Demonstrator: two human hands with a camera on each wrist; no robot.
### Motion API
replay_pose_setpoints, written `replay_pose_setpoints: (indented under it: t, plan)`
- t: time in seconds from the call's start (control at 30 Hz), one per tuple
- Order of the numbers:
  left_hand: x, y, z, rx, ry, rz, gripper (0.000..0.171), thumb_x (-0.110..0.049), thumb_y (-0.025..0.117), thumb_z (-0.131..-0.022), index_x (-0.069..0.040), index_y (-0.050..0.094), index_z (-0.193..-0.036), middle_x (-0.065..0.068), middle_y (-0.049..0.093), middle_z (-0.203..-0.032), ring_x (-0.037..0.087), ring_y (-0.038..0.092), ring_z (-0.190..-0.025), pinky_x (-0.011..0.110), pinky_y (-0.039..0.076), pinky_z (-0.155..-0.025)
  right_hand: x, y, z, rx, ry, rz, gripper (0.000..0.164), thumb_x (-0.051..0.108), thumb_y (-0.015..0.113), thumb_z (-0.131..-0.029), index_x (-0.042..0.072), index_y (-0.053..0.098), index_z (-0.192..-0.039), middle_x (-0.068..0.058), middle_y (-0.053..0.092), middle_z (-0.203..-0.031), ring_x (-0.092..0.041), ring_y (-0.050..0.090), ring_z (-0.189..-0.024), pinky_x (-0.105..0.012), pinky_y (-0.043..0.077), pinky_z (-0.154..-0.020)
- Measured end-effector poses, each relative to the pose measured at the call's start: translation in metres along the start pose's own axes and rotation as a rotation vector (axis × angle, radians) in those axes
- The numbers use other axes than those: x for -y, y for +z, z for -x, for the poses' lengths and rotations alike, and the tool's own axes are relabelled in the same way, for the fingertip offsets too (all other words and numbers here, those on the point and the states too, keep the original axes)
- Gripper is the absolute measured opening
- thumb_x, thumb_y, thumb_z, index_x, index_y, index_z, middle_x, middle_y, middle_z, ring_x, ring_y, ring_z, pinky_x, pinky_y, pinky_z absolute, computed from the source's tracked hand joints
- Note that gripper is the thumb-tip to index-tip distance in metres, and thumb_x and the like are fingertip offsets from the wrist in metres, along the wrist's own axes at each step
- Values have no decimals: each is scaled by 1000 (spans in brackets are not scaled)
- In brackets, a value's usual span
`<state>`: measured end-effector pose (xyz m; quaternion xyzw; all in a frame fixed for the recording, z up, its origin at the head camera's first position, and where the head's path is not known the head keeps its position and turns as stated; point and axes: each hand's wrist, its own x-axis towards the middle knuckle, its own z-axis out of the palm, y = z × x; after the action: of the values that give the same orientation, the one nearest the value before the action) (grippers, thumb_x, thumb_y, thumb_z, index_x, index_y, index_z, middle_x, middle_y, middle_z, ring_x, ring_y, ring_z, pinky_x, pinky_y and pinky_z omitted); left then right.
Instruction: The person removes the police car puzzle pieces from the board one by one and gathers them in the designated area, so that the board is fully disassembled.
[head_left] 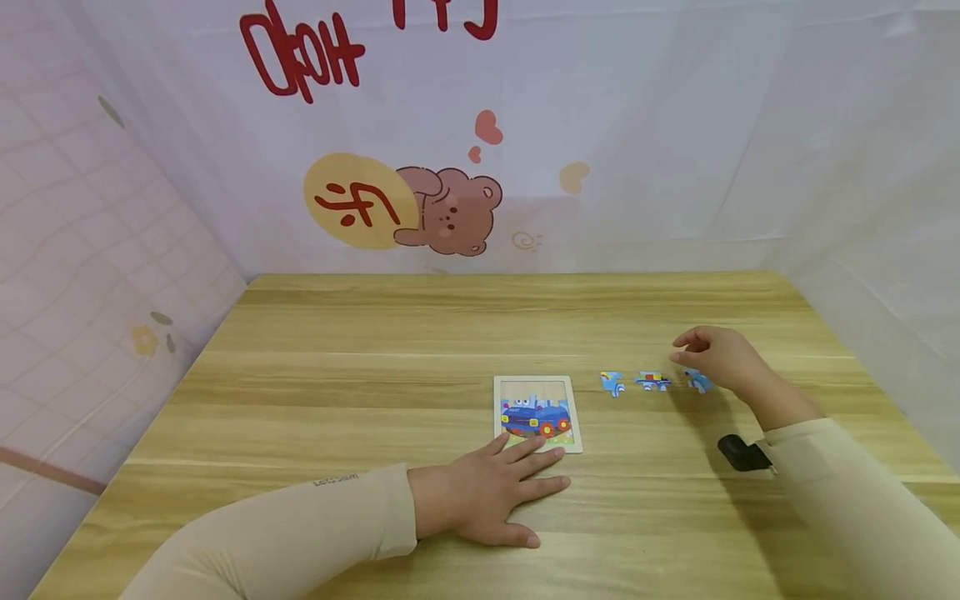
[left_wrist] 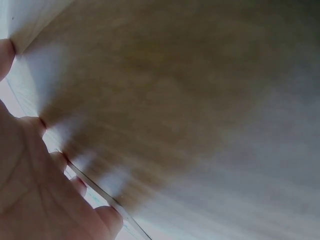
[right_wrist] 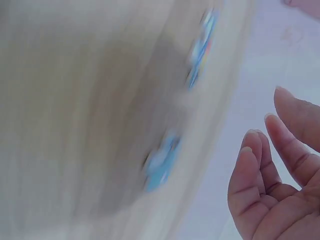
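Head view: bright, diffuse light; direction uncertain. Worktop: evenly lit, grain readable. Soft shadow: runs from below the right fingers toward the near side. Cloth, beyond the fingers: pale, low contrast. Pieces, near the right fingers: small, colours distinct.

Left wrist view: dim, hazy. Brown shade over worktop, rightward of the left fingers; darkest at upper right. Bluish light patches beside the left fingers; background behind them whitened. Worktop grain smeared.

Right wrist view: cool, milky cast. Right fingers: fairly crisp. Pieces and worktop, left of them: blurred. Broad, soft-edged shade there.
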<state>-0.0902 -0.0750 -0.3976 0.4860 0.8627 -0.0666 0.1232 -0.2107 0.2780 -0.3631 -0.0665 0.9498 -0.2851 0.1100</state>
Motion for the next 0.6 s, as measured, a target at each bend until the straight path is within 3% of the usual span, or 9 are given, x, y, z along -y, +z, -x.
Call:
replay_pose_setpoints:
  t: [0.37, 0.6]
  plan:
    - [0, -1, -1, 8, 3, 1, 70, -67, 36, -94, -36, 18, -155, -6, 8, -163, 20, 10, -148, 47, 23, -114, 52, 34, -4, -61, -118, -153, 29, 16, 61, -95, -6, 62, -115, -14, 62, -101, -26, 58, -92, -30, 48, -71]
    - [1, 1, -2, 5, 8, 11, 71, -67, 35, -94, -36, 17, -155, -6, 8, -163, 20, 10, -149, 48, 24, -114, 85, 60, -9, -21, -161, -203, 25, 10, 62, -94, -5, 63, -114, -16, 64, -104, -29, 59, -97, -34, 49, -78]
